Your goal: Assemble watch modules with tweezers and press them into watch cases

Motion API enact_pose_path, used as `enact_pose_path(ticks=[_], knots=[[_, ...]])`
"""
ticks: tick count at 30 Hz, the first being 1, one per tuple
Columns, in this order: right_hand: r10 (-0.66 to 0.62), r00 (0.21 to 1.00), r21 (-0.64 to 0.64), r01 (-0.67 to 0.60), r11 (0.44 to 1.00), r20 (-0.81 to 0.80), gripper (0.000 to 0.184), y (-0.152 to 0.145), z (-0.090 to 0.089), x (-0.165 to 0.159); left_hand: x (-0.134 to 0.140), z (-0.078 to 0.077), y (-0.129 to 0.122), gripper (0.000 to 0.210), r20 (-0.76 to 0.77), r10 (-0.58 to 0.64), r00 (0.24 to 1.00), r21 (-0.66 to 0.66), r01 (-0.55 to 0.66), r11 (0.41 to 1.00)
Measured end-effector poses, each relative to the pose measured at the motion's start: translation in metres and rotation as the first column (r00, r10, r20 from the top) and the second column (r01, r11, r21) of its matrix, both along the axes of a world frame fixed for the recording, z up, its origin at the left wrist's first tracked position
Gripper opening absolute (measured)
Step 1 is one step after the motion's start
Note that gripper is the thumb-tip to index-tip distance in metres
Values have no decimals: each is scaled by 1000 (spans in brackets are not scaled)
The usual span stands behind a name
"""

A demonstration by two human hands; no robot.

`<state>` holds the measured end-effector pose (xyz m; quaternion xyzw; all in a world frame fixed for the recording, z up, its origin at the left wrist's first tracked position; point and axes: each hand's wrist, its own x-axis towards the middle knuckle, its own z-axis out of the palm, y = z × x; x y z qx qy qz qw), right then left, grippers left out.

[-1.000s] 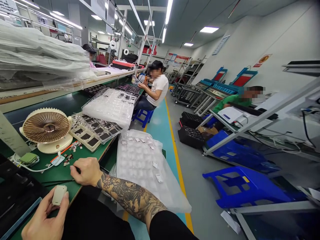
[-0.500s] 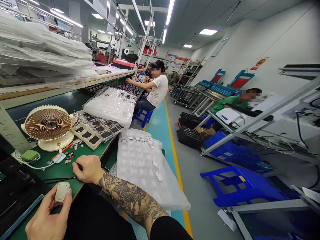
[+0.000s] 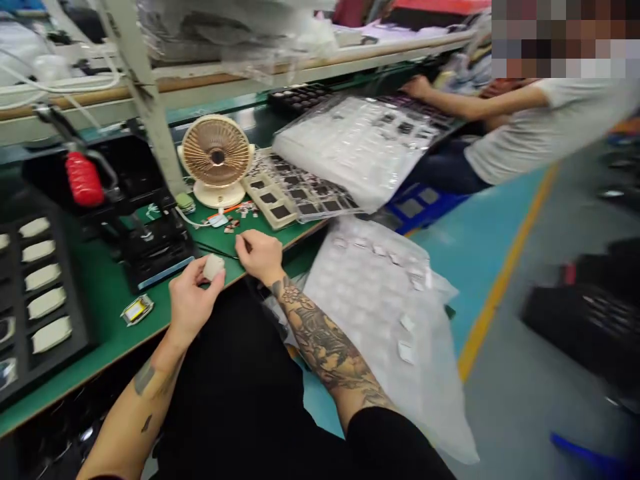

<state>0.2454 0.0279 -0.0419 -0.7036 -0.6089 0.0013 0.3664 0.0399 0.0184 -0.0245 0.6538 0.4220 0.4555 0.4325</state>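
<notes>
Pinching cream casing (image 3: 214, 268) between fingertips: left hand (image 3: 191, 293). Right hand (image 3: 263, 257) is resting curled by black tweezers (image 3: 216, 251), grip unclear. Beyond fingers, fan badge (image 3: 217, 157) is showing blurred.

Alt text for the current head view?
Left hand pinches a small pale case at the edge of a green workbench; the curled right hand is by a thin dark tool. Beyond stands a fan; farther left, a black fixture with a red handle.

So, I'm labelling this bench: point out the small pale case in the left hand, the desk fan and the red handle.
Small pale case (image 3: 214, 267): head view, its visible face.
Desk fan (image 3: 217, 158): head view, centre hub.
Red handle (image 3: 83, 179): head view, mid-grip.
</notes>
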Motion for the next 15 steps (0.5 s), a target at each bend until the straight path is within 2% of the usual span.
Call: enact_pose_path(ticks=[5, 10, 13, 15], knots=[[19, 991, 38, -14, 999, -131, 40, -1, 2, 1, -2, -4, 6, 51, 48, -58, 997, -81, 61, 995], [53, 966, -10, -57, 998, -254, 45, -2, 9, 5, -3, -2, 7, 65, 95, -18, 995, -125, 30, 992], [42, 962, -43, -56, 997, -271, 49, -11, 24, 3, -4, 8, -5, 54, 126, -49, 991, -112, 63, 992], [51, 959, -70, -74, 995, -278, 51, -16, 33, -1, -9, 7, -11, 46, 147, -68, 987, -104, 84, 991]])
